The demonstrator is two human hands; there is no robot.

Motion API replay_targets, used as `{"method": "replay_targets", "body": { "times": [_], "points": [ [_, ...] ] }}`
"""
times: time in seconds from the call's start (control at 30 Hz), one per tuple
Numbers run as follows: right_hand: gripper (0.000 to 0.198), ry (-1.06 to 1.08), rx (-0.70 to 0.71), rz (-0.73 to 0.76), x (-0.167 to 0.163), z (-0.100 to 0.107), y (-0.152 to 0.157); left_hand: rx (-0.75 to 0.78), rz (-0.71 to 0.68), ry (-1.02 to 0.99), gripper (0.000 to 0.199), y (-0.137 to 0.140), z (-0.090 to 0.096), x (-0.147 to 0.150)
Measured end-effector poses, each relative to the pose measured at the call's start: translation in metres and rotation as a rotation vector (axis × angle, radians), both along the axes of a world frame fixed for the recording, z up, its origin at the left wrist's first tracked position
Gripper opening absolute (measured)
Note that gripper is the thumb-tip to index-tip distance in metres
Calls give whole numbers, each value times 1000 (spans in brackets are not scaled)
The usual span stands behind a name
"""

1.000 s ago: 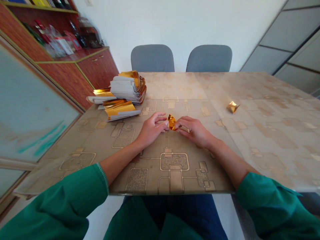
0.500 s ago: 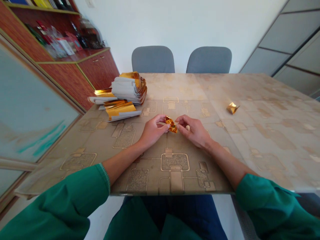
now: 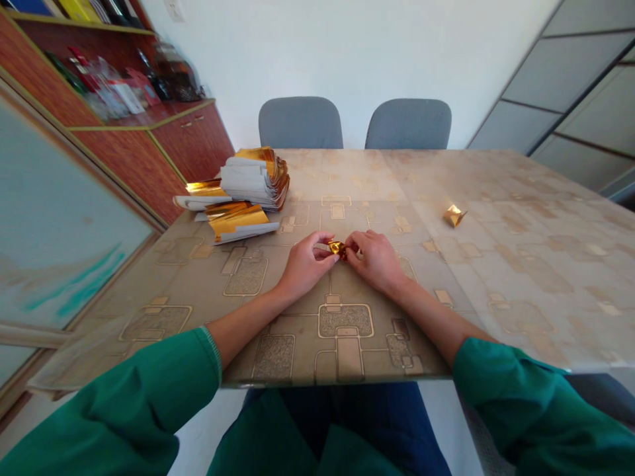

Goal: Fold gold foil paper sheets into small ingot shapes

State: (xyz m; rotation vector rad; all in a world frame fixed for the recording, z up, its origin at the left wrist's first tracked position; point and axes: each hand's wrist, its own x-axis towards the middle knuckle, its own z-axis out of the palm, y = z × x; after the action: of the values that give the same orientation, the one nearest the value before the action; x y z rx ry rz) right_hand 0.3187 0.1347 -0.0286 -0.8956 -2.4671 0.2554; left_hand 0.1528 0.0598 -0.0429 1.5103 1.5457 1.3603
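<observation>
Between my two hands, just above the patterned tablecloth, is a small folded piece of gold foil paper (image 3: 337,248). My left hand (image 3: 308,263) pinches its left side between thumb and fingers. From the other side my right hand (image 3: 376,259) closes its fingertips on the right end, covering part of it. A finished-looking gold folded shape (image 3: 454,215) lies apart on the table to the right. Stacked at the left are gold-and-white paper sheets (image 3: 248,177), with loose gold sheets (image 3: 237,219) in front of the thick bundle.
The table (image 3: 526,264) carries a patterned cover and reaches far to the right. Two grey chairs (image 3: 300,123) stand behind it against the white wall. A reddish wooden cabinet (image 3: 186,135) with bottles and bags is at the back left.
My right hand has moved left, closer to my left hand, and now grips the gold paper's right end. The paper has turned and shows less of itself. The view has shifted slightly.
</observation>
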Motion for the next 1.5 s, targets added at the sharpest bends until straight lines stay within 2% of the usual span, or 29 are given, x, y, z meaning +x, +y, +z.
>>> {"method": "replay_targets", "body": {
  "times": [0.17,0.27,0.37,0.43,0.53,0.63,0.73,0.83,0.97,1.2,1.33,1.5],
  "points": [
    [19,-250,255,-157,10,16,19,39,10,116,39,-8,4,-1],
    [23,-417,306,-232,19,26,45,83,-43,269,34,-19,13,-15],
    [23,-456,317,-272,26,31,78,153,-73,532,26,-30,28,-46],
    [24,-477,322,-302,28,31,101,217,28,799,26,-35,37,-73],
    [26,-505,331,-332,25,28,131,136,189,1133,35,-34,45,-110],
    [26,-536,342,-336,15,25,157,-21,217,1294,39,-29,42,-132],
    [26,-568,346,-326,1,24,181,-95,189,1332,38,-24,37,-140],
    [27,-587,344,-323,-16,20,202,-63,182,1326,39,-25,36,-143],
    [29,-590,333,-322,-38,10,224,-78,102,1293,35,-27,34,-149],
    [34,-518,274,-446,-62,0,254,-197,172,1183,35,-32,35,-145],
    [37,-440,231,-486,-65,3,256,-202,145,1122,42,-34,37,-145],
    [35,-356,277,-406,-58,14,231,-240,145,1141,36,-37,40,-149]
  ]
}}
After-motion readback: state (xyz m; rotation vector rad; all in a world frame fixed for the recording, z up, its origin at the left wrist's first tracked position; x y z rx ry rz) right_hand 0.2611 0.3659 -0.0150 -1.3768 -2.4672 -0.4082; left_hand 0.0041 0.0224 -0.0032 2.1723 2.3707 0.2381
